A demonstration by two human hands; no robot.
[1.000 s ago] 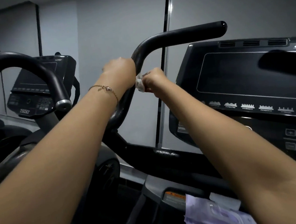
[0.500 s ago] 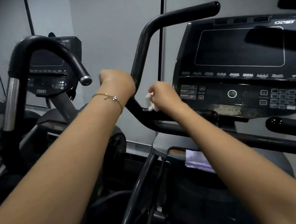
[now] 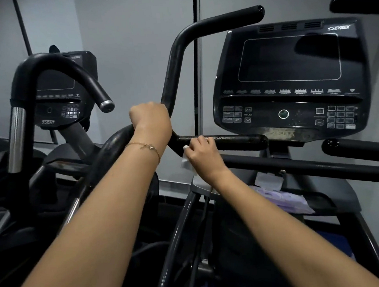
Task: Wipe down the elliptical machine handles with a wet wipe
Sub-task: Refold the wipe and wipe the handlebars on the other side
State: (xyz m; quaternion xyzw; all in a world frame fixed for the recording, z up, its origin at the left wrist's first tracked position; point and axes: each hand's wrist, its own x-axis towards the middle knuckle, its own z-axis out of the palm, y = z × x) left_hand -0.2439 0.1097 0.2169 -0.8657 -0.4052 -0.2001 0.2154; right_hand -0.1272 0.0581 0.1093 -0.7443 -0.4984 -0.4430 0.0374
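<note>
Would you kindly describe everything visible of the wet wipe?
The wet wipe is a white, crumpled sheet, mostly hidden in the right hand, which grips it. Only its edge shows, poking out left of the hand and beneath it. The hand holds it at the horizontal black handle; contact with the bar is hidden.

Ahead of me sits a dark console (image 3: 288, 60); a second machine (image 3: 55, 92) stands left, against the grey wall (image 3: 120, 36).
</note>
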